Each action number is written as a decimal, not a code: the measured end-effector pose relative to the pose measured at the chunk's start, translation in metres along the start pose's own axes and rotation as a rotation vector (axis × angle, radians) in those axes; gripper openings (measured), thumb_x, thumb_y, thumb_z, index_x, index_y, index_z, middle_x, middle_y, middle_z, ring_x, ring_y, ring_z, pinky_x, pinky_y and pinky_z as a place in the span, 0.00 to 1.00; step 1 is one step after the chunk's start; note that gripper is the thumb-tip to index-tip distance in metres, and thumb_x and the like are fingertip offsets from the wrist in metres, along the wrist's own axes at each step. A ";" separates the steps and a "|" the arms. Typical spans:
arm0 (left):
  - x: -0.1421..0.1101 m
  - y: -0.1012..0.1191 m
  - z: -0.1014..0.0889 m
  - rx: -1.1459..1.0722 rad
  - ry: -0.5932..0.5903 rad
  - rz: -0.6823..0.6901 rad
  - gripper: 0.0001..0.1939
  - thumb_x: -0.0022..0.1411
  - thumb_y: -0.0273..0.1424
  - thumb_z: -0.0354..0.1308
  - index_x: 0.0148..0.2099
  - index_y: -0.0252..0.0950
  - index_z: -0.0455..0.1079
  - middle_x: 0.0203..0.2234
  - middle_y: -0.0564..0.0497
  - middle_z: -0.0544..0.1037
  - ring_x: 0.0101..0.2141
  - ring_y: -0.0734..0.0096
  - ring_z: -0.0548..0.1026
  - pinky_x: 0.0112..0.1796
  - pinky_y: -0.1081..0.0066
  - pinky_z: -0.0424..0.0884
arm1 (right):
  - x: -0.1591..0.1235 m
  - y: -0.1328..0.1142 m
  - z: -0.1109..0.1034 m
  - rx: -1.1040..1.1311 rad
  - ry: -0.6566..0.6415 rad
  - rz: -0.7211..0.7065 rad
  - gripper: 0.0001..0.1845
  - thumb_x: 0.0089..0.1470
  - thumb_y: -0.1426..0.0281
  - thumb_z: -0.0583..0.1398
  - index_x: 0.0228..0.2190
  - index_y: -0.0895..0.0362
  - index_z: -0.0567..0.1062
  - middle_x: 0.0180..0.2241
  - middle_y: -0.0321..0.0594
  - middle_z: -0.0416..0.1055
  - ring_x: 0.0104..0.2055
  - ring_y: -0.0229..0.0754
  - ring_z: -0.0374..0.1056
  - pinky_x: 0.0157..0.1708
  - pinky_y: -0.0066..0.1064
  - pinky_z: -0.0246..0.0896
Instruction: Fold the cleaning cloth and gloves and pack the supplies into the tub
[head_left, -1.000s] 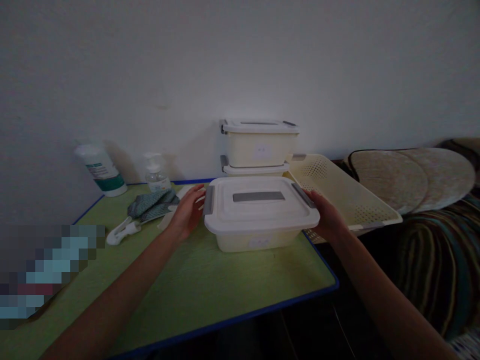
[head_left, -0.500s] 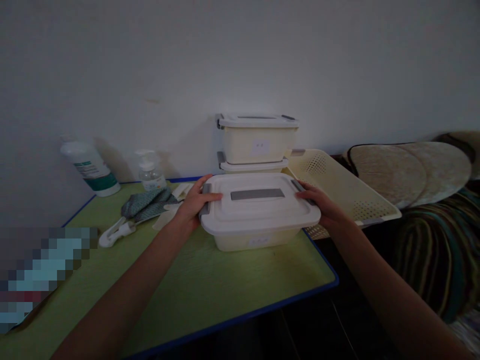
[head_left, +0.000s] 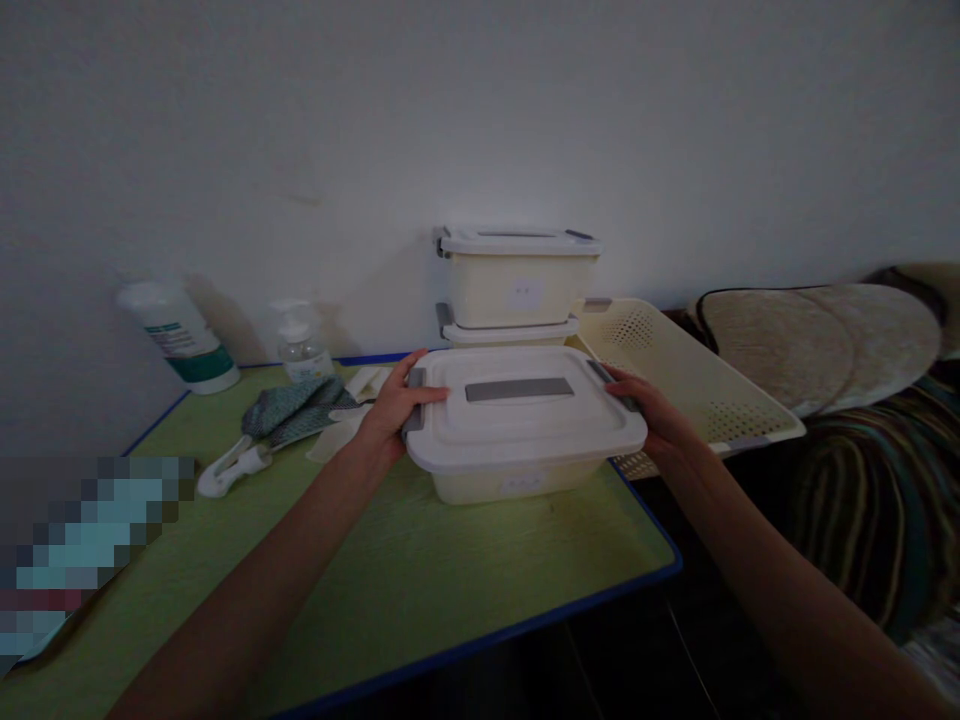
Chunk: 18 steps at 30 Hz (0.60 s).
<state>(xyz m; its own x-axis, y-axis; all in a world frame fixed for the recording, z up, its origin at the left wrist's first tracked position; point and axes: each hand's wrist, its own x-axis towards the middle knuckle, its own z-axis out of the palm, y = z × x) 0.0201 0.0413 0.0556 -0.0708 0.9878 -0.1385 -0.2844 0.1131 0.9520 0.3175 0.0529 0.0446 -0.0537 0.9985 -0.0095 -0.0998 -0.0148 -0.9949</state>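
A cream storage box (head_left: 487, 485) with a white lid (head_left: 517, 430) is over the green table, its grey lid handle lying flat. My left hand (head_left: 394, 410) grips the box's left end at the grey latch, thumb on the lid. At the other end my right hand (head_left: 649, 405) holds the right side by its latch. The fingers under the rim are hidden. Whether the box's base touches the table I cannot tell. Behind it stand two stacked boxes of the same sort, the upper box (head_left: 487, 285) with a label on its front and the lower box (head_left: 510, 332) mostly hidden.
A cream perforated basket (head_left: 675, 365) lies to the right, beside a striped cloth (head_left: 862, 510) and cushions (head_left: 787, 340). On the green table (head_left: 420, 600) at left are a large white bottle (head_left: 176, 335), a pump bottle (head_left: 300, 345), a grey-green cloth (head_left: 292, 410) and a white spray head (head_left: 232, 470).
The box and both hands sit very slightly further right in the picture. My grip looks the same, and the things around have hardly shifted.
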 end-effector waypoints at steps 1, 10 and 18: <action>0.001 0.000 -0.001 -0.003 0.003 -0.005 0.42 0.36 0.19 0.62 0.56 0.41 0.58 0.40 0.50 0.72 0.27 0.71 0.71 0.24 0.73 0.69 | -0.002 0.000 -0.001 0.040 0.007 0.016 0.17 0.37 0.72 0.57 0.35 0.55 0.72 0.34 0.39 0.75 0.33 0.43 0.72 0.34 0.34 0.68; 0.004 -0.001 -0.002 0.008 -0.014 0.019 0.42 0.35 0.20 0.63 0.55 0.40 0.59 0.39 0.50 0.72 0.27 0.70 0.71 0.24 0.72 0.69 | -0.009 -0.013 0.012 -0.054 0.048 0.054 0.26 0.41 0.69 0.62 0.46 0.51 0.68 0.37 0.38 0.73 0.28 0.40 0.70 0.23 0.30 0.66; 0.002 -0.005 -0.007 0.092 -0.077 0.157 0.32 0.37 0.28 0.60 0.48 0.39 0.60 0.35 0.54 0.68 0.30 0.72 0.67 0.27 0.76 0.64 | -0.004 -0.010 0.014 -0.056 0.056 0.096 0.30 0.38 0.74 0.63 0.47 0.52 0.68 0.31 0.36 0.74 0.21 0.36 0.66 0.16 0.26 0.62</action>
<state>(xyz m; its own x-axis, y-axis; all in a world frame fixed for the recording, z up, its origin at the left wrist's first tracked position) 0.0148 0.0418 0.0489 -0.0333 0.9990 0.0312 -0.1865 -0.0369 0.9818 0.3045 0.0478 0.0565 -0.0045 0.9941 -0.1087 -0.0411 -0.1088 -0.9932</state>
